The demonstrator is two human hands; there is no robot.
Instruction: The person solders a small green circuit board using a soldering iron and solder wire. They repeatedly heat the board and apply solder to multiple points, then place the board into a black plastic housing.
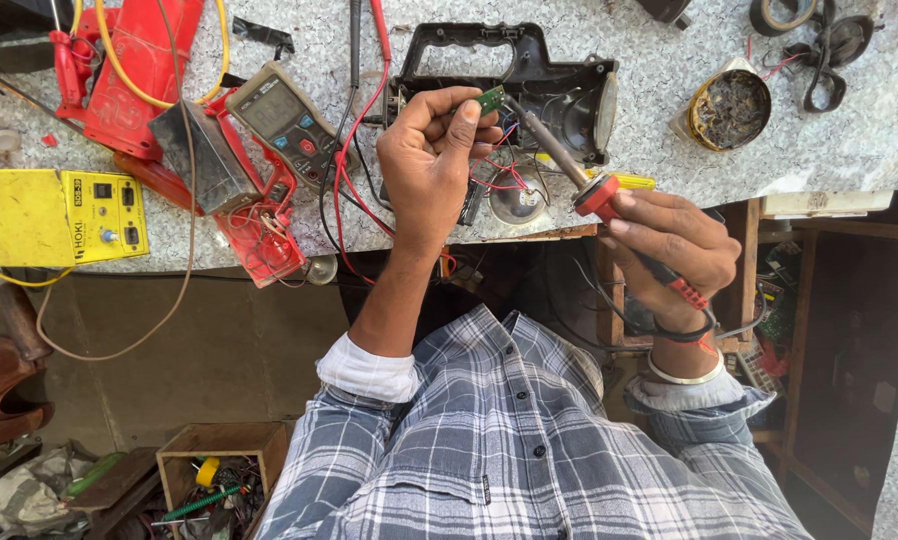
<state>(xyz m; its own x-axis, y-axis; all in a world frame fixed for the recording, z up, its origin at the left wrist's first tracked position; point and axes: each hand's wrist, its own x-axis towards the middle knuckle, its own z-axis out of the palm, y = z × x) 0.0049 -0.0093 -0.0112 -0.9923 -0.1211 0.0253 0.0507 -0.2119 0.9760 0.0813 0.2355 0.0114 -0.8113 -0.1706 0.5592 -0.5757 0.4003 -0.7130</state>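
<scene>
Circuit board, small and green, is pinched in the left hand grip above the worktop's near edge; right hand grips the soldering iron, whose tip should touch only the joint, briefly

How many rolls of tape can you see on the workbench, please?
1: a dark roll of tape at the workbench's far right edge, partly cut off by the picture's top. Others may lie hidden in the clutter.

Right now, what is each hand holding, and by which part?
The left hand pinches a small green circuit board by its edge between fingertips. The right hand holds a soldering iron by its red and black handle.
</scene>
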